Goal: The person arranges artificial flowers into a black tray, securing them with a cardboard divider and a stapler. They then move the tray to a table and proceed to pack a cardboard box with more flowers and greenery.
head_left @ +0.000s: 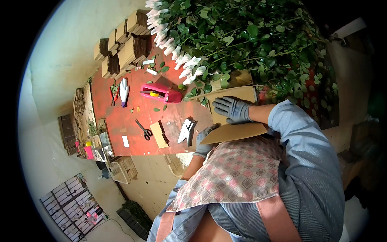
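A brown cardboard sheet [238, 132] lies at the table's near edge against my apron, its near part folded up. My right hand [236, 109], in a grey glove, rests flat on the inner face with fingers stretched out. On the left, my gloved left hand [206, 140] grips the edge of the raised part; some of its fingers are hidden behind the board. Just beyond the sheet lies a large heap of leafy green stems [246, 36], with white sleeves [189, 66] over the heads at its left end.
Left of the cardboard are a white stapler [185, 130], a small cardboard piece [159, 135], black scissors [145, 130] and a pink tape dispenser [161, 93]. Farther off lie a white glove [124, 92], red-handled shears [114, 95] and cardboard stacks [128, 52]. Loose leaves dot the red table [139, 147].
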Demonstrator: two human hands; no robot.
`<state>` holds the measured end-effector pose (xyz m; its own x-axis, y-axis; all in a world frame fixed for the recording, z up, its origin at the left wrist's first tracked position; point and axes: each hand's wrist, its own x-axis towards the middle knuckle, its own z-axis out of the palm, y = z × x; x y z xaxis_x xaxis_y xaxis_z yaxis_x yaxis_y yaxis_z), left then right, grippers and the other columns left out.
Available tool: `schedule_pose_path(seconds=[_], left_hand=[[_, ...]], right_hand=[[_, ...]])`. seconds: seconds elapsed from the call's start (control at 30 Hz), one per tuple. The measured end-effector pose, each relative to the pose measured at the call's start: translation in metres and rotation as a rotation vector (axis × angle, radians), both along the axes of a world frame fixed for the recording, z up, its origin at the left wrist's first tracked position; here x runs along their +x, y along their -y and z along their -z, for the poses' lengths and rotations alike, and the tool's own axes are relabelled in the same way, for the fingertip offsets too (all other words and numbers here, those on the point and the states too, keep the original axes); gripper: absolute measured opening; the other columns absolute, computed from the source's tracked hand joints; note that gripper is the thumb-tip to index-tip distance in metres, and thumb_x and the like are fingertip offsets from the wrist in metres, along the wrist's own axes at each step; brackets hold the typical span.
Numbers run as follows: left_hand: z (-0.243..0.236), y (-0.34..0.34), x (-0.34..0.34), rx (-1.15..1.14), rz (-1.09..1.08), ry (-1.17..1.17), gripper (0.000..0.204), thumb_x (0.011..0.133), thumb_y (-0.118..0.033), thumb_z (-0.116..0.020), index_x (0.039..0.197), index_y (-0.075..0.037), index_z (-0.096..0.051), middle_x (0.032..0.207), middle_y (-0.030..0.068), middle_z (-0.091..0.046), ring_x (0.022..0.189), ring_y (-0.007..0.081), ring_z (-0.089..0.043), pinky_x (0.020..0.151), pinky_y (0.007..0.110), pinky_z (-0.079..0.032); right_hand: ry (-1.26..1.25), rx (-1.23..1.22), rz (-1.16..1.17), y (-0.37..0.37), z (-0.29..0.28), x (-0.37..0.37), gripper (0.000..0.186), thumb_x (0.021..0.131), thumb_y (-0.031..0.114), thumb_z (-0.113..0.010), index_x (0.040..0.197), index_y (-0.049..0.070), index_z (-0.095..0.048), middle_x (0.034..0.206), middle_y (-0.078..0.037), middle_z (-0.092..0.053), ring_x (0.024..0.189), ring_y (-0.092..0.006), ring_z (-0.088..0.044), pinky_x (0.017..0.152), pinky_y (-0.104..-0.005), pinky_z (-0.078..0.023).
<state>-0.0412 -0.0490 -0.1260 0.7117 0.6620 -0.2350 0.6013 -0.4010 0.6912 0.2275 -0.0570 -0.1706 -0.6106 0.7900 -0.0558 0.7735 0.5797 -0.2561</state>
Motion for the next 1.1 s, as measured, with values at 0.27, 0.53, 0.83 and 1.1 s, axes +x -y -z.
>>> schedule_pose_path(seconds=[0.27,0.53,0.83,1.1], left_hand=[[-0.056,-0.066,-0.024,-0.344,-0.188,0.15,0.033,0.1,-0.008,-0.058,0.132,-0.002,-0.066,0.095,0.0076,-0.072,0.084,0.0128,-0.067,0.074,0.029,-0.054],[-0.123,-0.101,0.069,-0.408,0.276,0.177,0.035,0.101,-0.018,-0.065,0.13,0.0,-0.065,0.106,0.0109,-0.073,0.088,0.0164,-0.067,0.082,0.032,-0.058],[-0.136,-0.035,0.116,-0.199,0.734,-0.162,0.055,0.101,-0.042,-0.061,0.139,-0.002,-0.058,0.124,0.0262,-0.066,0.116,0.0409,-0.063,0.101,0.046,-0.049],[-0.118,0.003,0.103,0.405,0.665,-0.252,0.032,0.091,-0.025,-0.065,0.118,-0.009,-0.065,0.111,0.0161,-0.069,0.095,0.0351,-0.068,0.084,0.046,-0.053]], right_hand=[[-0.039,0.019,-0.006,-0.003,0.006,-0.001,0.073,0.091,0.047,-0.056,0.151,0.006,-0.047,0.164,-0.018,-0.034,0.154,-0.0342,-0.027,0.125,-0.0518,-0.019],[-0.166,0.186,0.003,0.001,0.017,0.001,0.071,0.09,0.045,-0.061,0.148,0.006,-0.049,0.156,-0.019,-0.044,0.149,-0.0356,-0.034,0.122,-0.052,-0.027],[-0.118,0.332,-0.012,0.002,0.012,0.002,0.062,0.093,0.043,-0.056,0.144,0.007,-0.054,0.152,-0.018,-0.05,0.142,-0.034,-0.046,0.118,-0.0492,-0.034],[-0.055,0.075,0.035,0.002,0.01,0.004,0.064,0.095,0.036,-0.051,0.154,0.009,-0.045,0.167,-0.013,-0.032,0.154,-0.0305,-0.03,0.125,-0.0484,-0.021]])
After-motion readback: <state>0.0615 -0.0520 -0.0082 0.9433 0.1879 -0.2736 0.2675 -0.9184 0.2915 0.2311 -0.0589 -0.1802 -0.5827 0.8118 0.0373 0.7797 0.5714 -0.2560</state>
